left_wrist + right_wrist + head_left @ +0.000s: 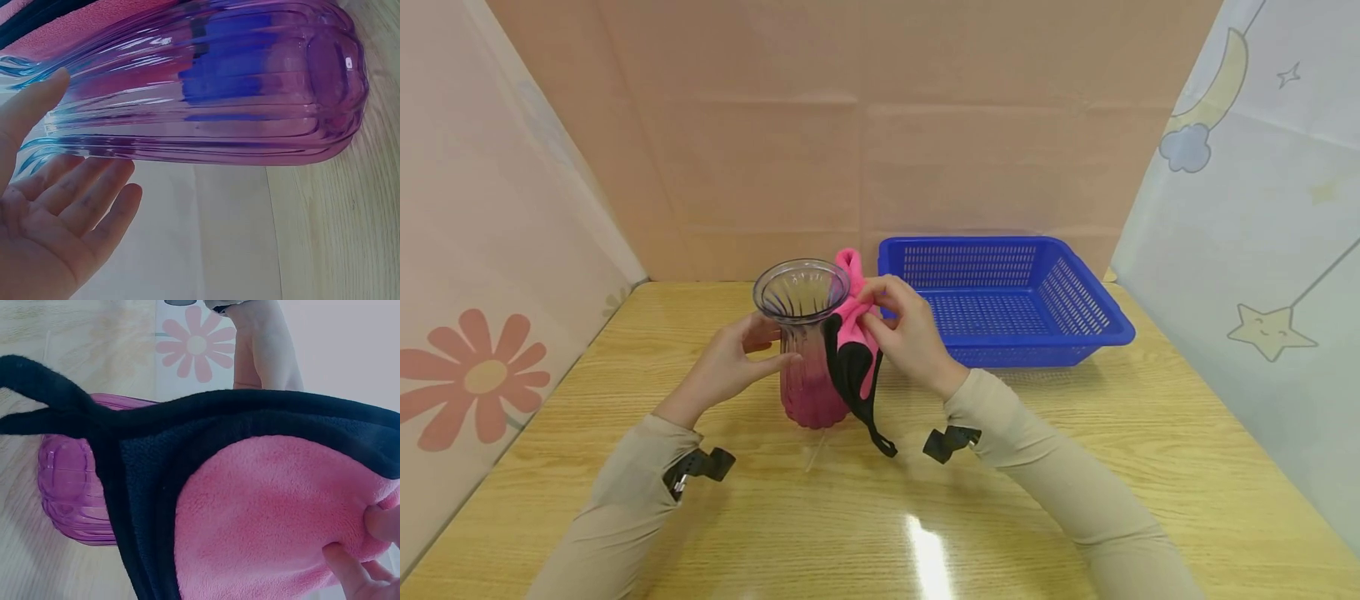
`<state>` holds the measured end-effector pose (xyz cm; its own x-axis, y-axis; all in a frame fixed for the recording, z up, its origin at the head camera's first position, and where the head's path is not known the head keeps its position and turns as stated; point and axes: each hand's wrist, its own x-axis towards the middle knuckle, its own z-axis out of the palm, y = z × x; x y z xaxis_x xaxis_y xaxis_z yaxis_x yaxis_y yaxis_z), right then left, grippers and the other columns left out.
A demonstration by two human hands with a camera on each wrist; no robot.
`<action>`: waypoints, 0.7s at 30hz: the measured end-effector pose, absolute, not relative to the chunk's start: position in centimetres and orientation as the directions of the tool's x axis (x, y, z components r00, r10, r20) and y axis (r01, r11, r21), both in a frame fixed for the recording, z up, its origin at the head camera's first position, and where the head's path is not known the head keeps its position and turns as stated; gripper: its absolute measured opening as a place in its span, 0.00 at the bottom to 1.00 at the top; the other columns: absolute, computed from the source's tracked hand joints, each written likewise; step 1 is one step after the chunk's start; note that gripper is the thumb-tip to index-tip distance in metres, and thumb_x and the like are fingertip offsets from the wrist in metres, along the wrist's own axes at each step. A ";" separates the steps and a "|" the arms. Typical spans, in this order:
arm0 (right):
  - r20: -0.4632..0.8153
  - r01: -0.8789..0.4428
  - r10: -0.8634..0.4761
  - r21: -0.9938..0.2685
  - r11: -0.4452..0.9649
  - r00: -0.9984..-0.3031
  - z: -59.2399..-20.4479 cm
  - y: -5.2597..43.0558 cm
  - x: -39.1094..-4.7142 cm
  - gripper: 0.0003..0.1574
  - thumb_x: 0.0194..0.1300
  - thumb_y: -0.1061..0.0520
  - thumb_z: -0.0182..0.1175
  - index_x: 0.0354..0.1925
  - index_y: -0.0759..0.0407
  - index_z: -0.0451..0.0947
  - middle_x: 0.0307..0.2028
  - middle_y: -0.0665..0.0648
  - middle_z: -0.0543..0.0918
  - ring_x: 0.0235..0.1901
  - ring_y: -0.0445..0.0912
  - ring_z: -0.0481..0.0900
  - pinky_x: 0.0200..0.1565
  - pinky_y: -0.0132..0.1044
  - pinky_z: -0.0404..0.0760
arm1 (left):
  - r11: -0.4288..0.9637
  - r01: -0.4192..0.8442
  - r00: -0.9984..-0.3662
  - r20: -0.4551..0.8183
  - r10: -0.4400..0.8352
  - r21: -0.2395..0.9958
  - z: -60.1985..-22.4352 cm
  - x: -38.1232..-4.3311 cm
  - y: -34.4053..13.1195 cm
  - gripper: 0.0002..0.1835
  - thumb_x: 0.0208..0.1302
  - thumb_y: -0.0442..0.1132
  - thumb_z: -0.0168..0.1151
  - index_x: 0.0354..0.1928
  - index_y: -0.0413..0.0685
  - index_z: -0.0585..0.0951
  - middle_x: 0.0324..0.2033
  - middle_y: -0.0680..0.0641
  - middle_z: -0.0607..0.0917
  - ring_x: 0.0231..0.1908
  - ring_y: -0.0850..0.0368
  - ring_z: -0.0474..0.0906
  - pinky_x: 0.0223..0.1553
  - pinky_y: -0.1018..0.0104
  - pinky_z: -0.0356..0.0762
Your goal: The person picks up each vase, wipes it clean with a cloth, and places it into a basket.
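A wood-grain surface (820, 525) bears a blue plastic basket (1037, 340) toward the back and an upright purple-tinted glass vase (805, 379).

The left arm (628, 492) and the right arm (1071, 479), covered to the wrist by beige sleeves (996, 412), are extended forward and angled toward each other. At the left grip (732, 360), a bare hand, the thumb (34, 103) is held apart from the fingers (103, 200), which are bent only slightly. The right grip (913, 337), also bare, is placed higher in the head view, and its thumb and forefinger are held close together, in a pinch.
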<state>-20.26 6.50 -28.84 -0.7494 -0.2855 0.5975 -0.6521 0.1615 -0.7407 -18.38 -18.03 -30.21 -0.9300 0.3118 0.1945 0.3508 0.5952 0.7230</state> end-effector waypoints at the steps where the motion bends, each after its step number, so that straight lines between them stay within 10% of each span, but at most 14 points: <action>1: 0.598 -0.651 -0.281 -0.744 0.154 -0.750 -28.8 6.6 -20.3 0.10 0.57 0.74 0.55 0.39 0.69 0.71 0.49 0.66 0.76 0.50 0.55 0.81 0.39 0.35 0.86 | 0.595 0.360 -0.926 0.198 0.321 0.719 -30.2 -18.4 -18.0 0.35 0.58 0.42 0.65 0.66 0.43 0.64 0.56 0.34 0.77 0.56 0.38 0.74 0.59 0.44 0.73; 21: 0.603 -0.650 -0.286 -0.752 0.108 -0.745 -28.4 7.0 -20.3 0.10 0.57 0.75 0.55 0.39 0.71 0.70 0.49 0.67 0.74 0.51 0.57 0.80 0.38 0.36 0.86 | 0.544 0.450 -0.868 0.203 0.454 0.709 -30.4 -18.9 -18.0 0.34 0.64 0.35 0.58 0.69 0.38 0.56 0.61 0.32 0.70 0.61 0.35 0.69 0.58 0.41 0.71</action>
